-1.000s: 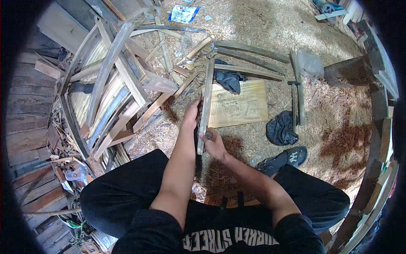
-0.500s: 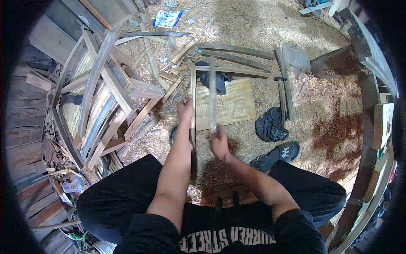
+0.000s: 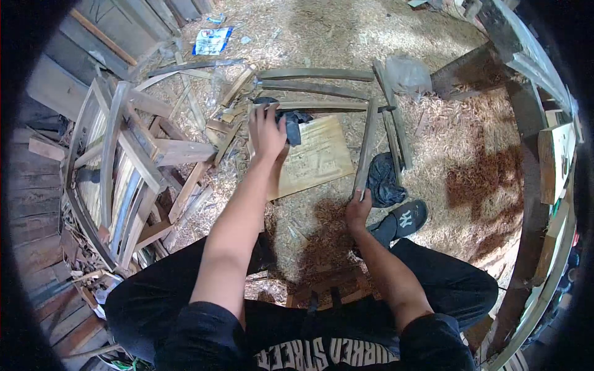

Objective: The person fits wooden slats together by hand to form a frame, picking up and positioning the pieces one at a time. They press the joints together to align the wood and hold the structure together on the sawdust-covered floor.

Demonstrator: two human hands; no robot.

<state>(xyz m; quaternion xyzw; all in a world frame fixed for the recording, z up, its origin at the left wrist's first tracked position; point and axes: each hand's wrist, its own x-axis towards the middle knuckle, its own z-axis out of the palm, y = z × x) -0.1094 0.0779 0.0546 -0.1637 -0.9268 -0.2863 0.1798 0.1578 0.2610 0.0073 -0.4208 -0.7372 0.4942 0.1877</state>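
My left hand (image 3: 267,133) reaches forward, fingers spread, at the left end of a crosswise wooden strip (image 3: 334,106). Beside its thumb lies a dark cloth (image 3: 294,131) on a flat plywood board (image 3: 315,154). Closed round the near end of a long wooden strip (image 3: 368,139) is my right hand (image 3: 359,209). This strip slants away from me, its far end by the right end of the crosswise one. A black plastic bag (image 3: 385,179) lies just right of it. Whether my left fingers touch the crosswise strip is hard to tell.
Two more strips (image 3: 315,74) lie crosswise beyond the board. A dark clamp-like bar (image 3: 391,127) and another strip are at the right. Wooden frames (image 3: 117,154) and offcuts stand at the left. My sandal (image 3: 408,219) is near the bag. Wood shavings cover the ground.
My left hand has left the upright strip it was at and moved forward to the crosswise strip. My right hand has carried its strip to the right. The view has shifted.
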